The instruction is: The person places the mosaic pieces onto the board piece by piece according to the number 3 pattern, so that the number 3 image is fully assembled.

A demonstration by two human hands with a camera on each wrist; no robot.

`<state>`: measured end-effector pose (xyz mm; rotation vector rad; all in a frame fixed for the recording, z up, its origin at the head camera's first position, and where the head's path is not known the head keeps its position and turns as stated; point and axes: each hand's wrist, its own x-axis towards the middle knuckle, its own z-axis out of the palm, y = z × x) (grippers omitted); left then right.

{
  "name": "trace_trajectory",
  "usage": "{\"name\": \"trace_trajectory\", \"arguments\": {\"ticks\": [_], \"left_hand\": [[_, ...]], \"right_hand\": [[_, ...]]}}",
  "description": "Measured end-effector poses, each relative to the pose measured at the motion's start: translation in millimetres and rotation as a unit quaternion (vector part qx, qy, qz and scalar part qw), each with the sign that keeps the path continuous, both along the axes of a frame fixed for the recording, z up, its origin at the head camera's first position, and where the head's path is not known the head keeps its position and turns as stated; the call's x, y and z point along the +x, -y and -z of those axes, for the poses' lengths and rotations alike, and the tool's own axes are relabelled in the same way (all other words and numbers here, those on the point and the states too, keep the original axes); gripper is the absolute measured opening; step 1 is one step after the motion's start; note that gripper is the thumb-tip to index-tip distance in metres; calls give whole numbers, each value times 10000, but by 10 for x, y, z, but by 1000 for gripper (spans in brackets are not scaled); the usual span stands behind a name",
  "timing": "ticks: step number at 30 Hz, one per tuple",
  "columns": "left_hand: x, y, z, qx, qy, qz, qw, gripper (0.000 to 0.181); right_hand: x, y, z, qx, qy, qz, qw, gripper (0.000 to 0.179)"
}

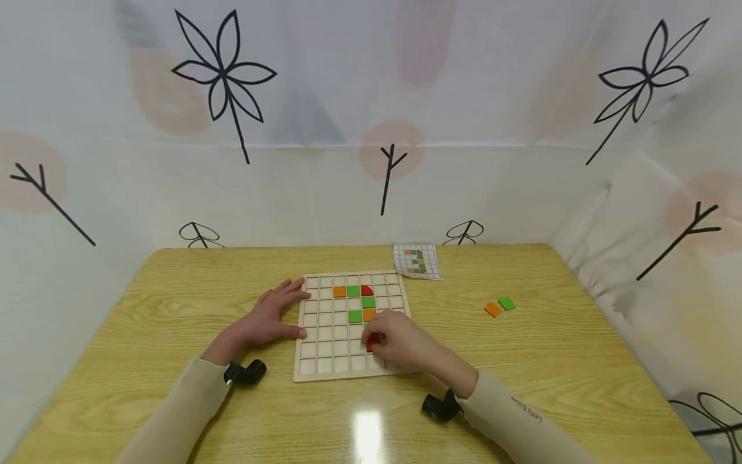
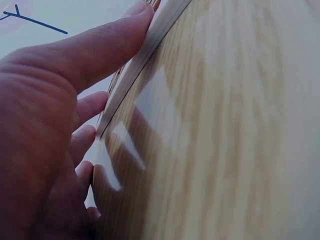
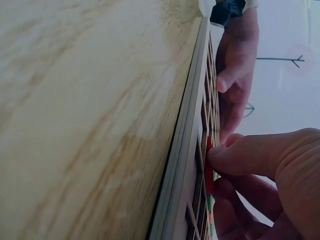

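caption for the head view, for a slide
Right grip pinches a red tile at a gridded wooden board while the left grip touches its edge.

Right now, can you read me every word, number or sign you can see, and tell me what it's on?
"Let's" on the right sleeve; the short word after it is too small and blurred to read surely.
Paper: a grid with coloured shapes, no words I can make out.
Board: no writing shows.
Curtain: plant drawings, no letters.
No readable numbers anywhere.
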<state>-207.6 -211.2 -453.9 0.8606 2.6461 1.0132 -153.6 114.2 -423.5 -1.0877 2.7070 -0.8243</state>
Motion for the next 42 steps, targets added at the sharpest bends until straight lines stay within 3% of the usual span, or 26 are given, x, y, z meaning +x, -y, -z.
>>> {"name": "trace_trajectory", "arguments": {"ticks": [19, 23, 34, 42], "left_hand": [[5, 15, -6, 10, -114, 16, 9999, 75], [8, 10, -2, 10, -72, 2, 10000, 76], [6, -2, 5, -1, 32, -1, 10000, 78], [2, 8, 20, -54, -12, -20, 10000, 77]], "right_hand": [[-56, -55, -19, -265, 385, 105, 9989, 14], [-98, -121, -32, -428, 253, 141, 9987, 18], [-135, -453, -86, -604, 219, 762, 9950, 17], [-164, -834, 57, -697, 36, 1128, 9912, 15]]}}
